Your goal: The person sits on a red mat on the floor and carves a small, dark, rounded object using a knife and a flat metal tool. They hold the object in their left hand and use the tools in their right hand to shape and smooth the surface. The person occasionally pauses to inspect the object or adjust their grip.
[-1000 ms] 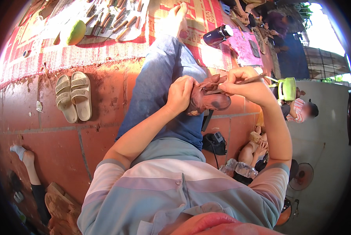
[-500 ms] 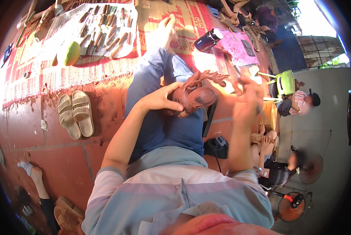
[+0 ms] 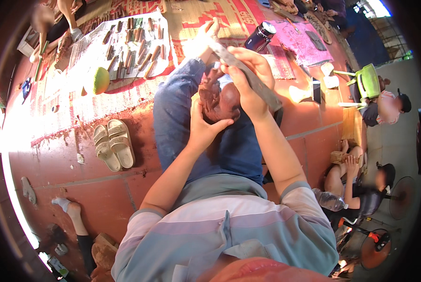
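Cupping carving [image 3: 225,102], left fingers [image 3: 222,125] widely curved, right fingers [image 3: 250,55] clasping grey bar [image 3: 260,88]

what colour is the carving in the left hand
The carving in the left hand is reddish brown; it shows best in the head view.

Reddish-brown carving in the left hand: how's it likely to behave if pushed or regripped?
Probably stiff: the reddish-brown carving keeps a solid, unsagging form in the left hand. Its smooth, rounded dome suggests it might roll or tip if set down on that side. The narrower bits projecting at its far end look likeliest to chip.
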Demonstrator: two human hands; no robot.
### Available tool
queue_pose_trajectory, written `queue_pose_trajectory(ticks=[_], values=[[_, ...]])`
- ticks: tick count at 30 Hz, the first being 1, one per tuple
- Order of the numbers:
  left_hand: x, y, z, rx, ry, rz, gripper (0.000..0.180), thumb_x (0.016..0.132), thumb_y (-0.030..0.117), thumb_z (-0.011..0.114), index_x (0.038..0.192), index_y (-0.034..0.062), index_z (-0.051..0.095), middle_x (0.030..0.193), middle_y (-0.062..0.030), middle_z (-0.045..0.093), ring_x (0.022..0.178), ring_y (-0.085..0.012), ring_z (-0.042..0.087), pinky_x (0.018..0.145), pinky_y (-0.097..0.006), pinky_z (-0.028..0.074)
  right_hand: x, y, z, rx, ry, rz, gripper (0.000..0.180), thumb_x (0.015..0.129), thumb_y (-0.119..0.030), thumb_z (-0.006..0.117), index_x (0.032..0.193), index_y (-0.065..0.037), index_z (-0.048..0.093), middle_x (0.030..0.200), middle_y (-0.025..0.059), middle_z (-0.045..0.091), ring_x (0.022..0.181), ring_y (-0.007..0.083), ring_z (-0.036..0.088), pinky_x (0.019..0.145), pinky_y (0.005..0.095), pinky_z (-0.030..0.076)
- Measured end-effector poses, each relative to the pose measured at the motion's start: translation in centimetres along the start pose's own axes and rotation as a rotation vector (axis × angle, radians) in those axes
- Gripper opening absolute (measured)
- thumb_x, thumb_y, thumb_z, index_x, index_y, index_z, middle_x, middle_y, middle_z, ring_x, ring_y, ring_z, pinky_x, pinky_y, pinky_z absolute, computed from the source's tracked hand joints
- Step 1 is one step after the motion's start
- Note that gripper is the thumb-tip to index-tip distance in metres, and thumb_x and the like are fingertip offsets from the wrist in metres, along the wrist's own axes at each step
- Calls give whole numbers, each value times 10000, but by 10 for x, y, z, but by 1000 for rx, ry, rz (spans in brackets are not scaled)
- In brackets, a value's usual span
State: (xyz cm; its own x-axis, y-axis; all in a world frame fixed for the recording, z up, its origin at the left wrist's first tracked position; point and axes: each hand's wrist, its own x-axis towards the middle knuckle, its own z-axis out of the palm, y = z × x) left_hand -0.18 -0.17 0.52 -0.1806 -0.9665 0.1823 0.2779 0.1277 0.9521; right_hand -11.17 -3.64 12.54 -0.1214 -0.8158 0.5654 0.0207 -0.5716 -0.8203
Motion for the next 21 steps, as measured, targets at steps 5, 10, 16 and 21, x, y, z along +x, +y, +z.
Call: queue_pose_trajectory(ticks=[5, 10, 16, 21], values=[[1, 0, 21, 149, 224, 37, 855, 544, 192, 851, 1229, 17, 369, 1160, -125, 395, 1096, -262, 414, 930, -374, 356, 20, 4, -8, -66, -187, 34, 290, 872, -84, 595, 1109, 73, 537, 983, 125, 628, 836, 127, 616, 785, 251, 502], [-1, -6, 33, 210, 320, 104, 822, 592, 183, 826, 1227, 7, 335, 1114, -114, 371, 1090, -262, 381, 938, -381, 323, 33, 16, -9, -11, -308, -32, 270, 904, -190, 549, 1078, 8, 607, 919, 106, 643, 853, 159, 630, 696, 242, 553], [-7, 3, 22, 387, 152, 103, 766, 706, 116, 756, 1283, 3, 265, 1215, -129, 391, 1144, -202, 411, 961, -331, 358, 34, 13, -8, 184, -289, 53, 323, 894, -316, 541, 1050, -51, 642, 930, 61, 656, 839, 121, 644, 688, 231, 555], [0, 1, 6, 485, 50, 68, 777, 698, 100, 757, 1291, -1, 265, 1235, -136, 392, 1134, -212, 435, 959, -331, 363, 36, 17, -10, 202, -298, 67, 387, 899, -388, 510, 1071, -59, 618, 961, 76, 637, 853, 151, 648, 677, 251, 561]])
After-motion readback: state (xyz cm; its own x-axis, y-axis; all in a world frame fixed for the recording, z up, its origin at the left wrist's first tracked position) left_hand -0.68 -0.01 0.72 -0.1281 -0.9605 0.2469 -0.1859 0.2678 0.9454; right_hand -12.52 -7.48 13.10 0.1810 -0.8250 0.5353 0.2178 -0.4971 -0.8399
